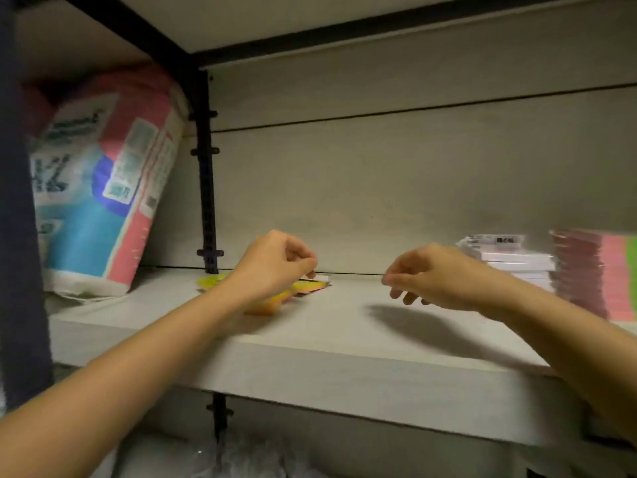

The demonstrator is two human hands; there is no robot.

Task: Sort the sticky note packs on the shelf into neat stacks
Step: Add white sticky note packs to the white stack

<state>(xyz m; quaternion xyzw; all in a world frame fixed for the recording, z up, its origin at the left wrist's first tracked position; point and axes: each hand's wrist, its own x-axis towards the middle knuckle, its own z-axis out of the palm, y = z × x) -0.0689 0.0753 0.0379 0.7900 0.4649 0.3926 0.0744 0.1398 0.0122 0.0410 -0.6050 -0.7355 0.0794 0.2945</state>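
Sticky note packs on shelf under left hand, grip pinching one; right hand loosely curled, empty.

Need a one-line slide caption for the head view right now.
Left hand on loose sticky packs on the shelf; right hand hovers empty beside tall stacks.
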